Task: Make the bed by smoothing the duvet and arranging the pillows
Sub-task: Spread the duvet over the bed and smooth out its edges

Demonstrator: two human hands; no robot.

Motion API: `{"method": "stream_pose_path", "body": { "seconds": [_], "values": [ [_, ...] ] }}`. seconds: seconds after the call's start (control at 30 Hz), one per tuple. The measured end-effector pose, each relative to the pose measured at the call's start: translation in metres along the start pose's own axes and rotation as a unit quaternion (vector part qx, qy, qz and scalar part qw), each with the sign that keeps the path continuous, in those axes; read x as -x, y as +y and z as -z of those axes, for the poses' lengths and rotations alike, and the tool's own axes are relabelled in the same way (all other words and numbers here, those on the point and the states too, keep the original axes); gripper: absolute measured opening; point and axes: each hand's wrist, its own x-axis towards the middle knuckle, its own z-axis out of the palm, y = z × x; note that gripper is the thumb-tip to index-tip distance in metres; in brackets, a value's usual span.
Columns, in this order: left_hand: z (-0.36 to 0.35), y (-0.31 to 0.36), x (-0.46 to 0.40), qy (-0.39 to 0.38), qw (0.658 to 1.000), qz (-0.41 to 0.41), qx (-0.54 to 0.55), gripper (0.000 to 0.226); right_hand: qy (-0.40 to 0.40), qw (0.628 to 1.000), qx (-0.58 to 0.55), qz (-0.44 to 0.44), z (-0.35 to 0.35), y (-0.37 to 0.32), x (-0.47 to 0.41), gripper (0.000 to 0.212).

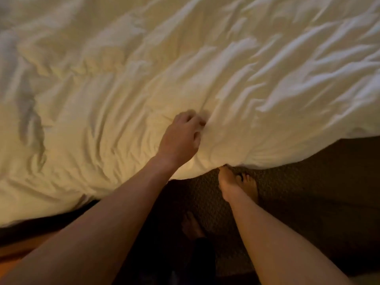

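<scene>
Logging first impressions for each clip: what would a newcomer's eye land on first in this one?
First, the rumpled cream duvet, which fills the upper part of the view and hangs over the near bed edge. Next, the left hand at centre, fingers curled into a fold of it. Below to the right, the right hand reaches the hanging edge, fingertips hidden under the fabric, above dark patterned carpet and a bare foot.
</scene>
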Motion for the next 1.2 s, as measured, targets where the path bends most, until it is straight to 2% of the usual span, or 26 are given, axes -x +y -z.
{"method": "stream_pose_path", "body": {
  "seconds": [0.07,0.1,0.13,0.17,0.23,0.27,0.37,0.4,0.47,0.53,0.63,0.7,0.77,0.83,0.9,0.97,1.0,1.1,1.17,1.2],
  "values": [
    [0.0,0.0,-0.011,-0.013,1.0,-0.017,0.017,0.017,-0.001,0.986,-0.166,0.018,-0.025,-0.009,0.016,0.034],
    [-0.001,0.0,-0.017,-0.015,0.999,-0.023,0.027,0.012,-0.022,0.967,-0.25,0.032,-0.035,-0.05,0.084,0.038],
    [-0.003,0.001,-0.023,-0.015,0.999,-0.028,0.032,0.009,-0.013,0.954,-0.294,0.054,-0.049,-0.087,0.147,0.04],
    [-0.005,0.003,-0.028,-0.009,0.999,-0.029,0.034,0.009,0.034,0.942,-0.321,0.094,-0.058,-0.086,0.145,0.038],
    [-0.01,0.009,-0.035,0.007,0.999,-0.028,0.037,0.012,0.067,0.922,-0.364,0.112,-0.054,-0.082,0.139,0.041],
    [-0.015,0.014,-0.039,0.011,0.999,-0.033,0.04,0.013,0.106,0.927,-0.341,0.111,-0.049,-0.069,0.137,0.049],
    [-0.025,0.03,-0.048,0.011,0.998,-0.055,0.037,0.016,0.133,0.963,-0.227,0.064,-0.032,-0.04,0.127,0.075],
    [-0.031,0.038,-0.052,0.007,0.997,-0.071,0.031,0.015,0.122,0.964,-0.222,0.079,-0.023,-0.039,0.128,0.072],
    [-0.041,0.06,-0.06,0.006,0.995,-0.096,0.026,0.015,0.075,0.957,-0.26,0.1,0.003,-0.05,0.135,0.048],
    [-0.05,0.086,-0.07,0.006,0.993,-0.117,0.025,0.016,0.044,0.923,-0.373,0.083,0.041,-0.071,0.142,0.036],
    [-0.066,0.134,-0.089,-0.018,0.987,-0.161,0.022,0.019,0.102,0.87,-0.47,0.113,0.114,-0.109,0.144,0.029],
    [-0.08,0.169,-0.106,-0.043,0.98,-0.195,0.024,0.022,0.127,0.843,-0.506,0.133,0.161,-0.137,0.129,0.04],
    [-0.092,0.201,-0.123,-0.052,0.975,-0.215,0.013,0.026,0.074,0.831,-0.528,0.155,0.2,-0.166,0.122,0.057],
    [-0.107,0.233,-0.141,-0.053,0.975,-0.217,0.008,0.028,0.002,0.849,-0.501,0.169,0.232,-0.183,0.116,0.066],
    [-0.115,0.252,-0.153,-0.056,0.976,-0.211,0.01,0.024,-0.035,0.883,-0.438,0.164,0.241,-0.196,0.114,0.068],
    [-0.128,0.277,-0.167,-0.057,0.976,-0.209,0.01,0.018,-0.001,0.917,-0.376,0.133,0.25,-0.195,0.107,0.064],
    [-0.132,0.288,-0.173,-0.058,0.977,-0.206,0.009,0.017,0.043,0.928,-0.347,0.13,0.255,-0.188,0.102,0.06],
    [-0.145,0.31,-0.19,-0.062,0.978,-0.201,-0.007,0.02,0.173,0.921,-0.331,0.108,0.277,-0.15,0.09,0.05],
    [-0.153,0.319,-0.197,-0.073,0.974,-0.215,-0.025,0.026,0.208,0.925,-0.314,0.058,0.294,-0.13,0.086,0.053],
    [-0.157,0.324,-0.2,-0.079,0.971,-0.223,-0.036,0.028,0.206,0.929,-0.302,0.062,0.3,-0.128,0.083,0.048]
  ]
}}
